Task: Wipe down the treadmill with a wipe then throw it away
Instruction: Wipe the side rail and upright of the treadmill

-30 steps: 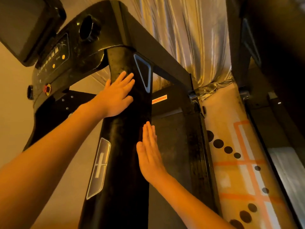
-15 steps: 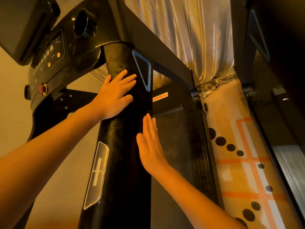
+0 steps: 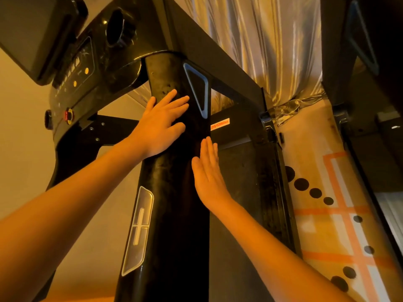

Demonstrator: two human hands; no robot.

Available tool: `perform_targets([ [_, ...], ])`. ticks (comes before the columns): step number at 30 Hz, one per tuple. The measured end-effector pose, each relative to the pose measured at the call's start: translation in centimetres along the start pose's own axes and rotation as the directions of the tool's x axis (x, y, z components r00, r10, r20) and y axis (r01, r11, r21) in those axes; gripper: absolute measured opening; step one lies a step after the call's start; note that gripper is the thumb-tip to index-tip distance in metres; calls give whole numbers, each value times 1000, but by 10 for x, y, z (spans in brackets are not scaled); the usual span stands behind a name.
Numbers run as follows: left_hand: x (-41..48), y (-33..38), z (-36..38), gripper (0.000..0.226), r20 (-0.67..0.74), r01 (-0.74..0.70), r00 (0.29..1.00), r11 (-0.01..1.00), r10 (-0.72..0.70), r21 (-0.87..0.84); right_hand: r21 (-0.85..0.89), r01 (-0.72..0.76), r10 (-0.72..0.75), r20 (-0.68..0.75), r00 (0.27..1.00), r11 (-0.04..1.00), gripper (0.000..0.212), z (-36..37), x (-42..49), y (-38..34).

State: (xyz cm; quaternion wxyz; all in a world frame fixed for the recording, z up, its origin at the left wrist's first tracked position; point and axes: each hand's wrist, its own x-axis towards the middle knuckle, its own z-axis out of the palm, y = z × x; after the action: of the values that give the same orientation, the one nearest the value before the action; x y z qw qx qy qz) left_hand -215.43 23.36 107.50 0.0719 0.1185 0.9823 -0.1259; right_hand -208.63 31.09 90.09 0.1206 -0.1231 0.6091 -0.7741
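The left hand [image 3: 160, 127] and right hand [image 3: 207, 173] are pressing flat-fingered against the treadmill upright [image 3: 174, 214], no wipe showing; wiping likely calls for fetching one.

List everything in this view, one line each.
treadmill upright: one, black, centre
console: one, black with yellow buttons, upper left
screen: one, dark, top left
knob: one, red, console's lower edge
label: one, orange and white, right of upright
curtain: one, silvery, behind treadmill
floor mat: one, pale with orange lines, black dots, right
second machine: one, black, far right
wipe: none visible
left hand: one, flat on upright's front
right hand: one, flat against upright's right side
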Motion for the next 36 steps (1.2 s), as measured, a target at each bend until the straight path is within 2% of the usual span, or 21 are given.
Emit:
perform_targets([
  [5,-1,-1,0,73,-21,-4,1000,999,3,-51,12,58,-57,-33,998,998,55,23,-57,14],
  [10,-1,1,0,72,-34,13,999,998,-15,-59,48,-28,29,-13,999,998,57,1,9,-7],
  [12,-1,2,1,63,-37,12,999,998,-14,-56,49,-33,35,-37,999,998,57,-2,20,-11],
  [17,-1,2,1,55,-56,14,998,998,-18,-69,-3,96,-96,-45,994,995,50,15,-24,6],
  [22,0,1,2,56,-63,10,998,998,-14,-65,17,14,-14,-28,1000,1000,56,-9,39,-13],
  [25,0,1,2,57,-68,11,998,996,-16,-83,21,38,-37,-35,999,999,57,-15,55,-12],
  [30,-2,4,-1,71,-42,19,999,995,-23,-102,6,115,-115,-49,992,993,55,0,28,8],
  [36,-2,3,0,70,-39,22,999,993,-27,-114,-20,94,-96,-71,993,995,56,-25,100,-21],
])
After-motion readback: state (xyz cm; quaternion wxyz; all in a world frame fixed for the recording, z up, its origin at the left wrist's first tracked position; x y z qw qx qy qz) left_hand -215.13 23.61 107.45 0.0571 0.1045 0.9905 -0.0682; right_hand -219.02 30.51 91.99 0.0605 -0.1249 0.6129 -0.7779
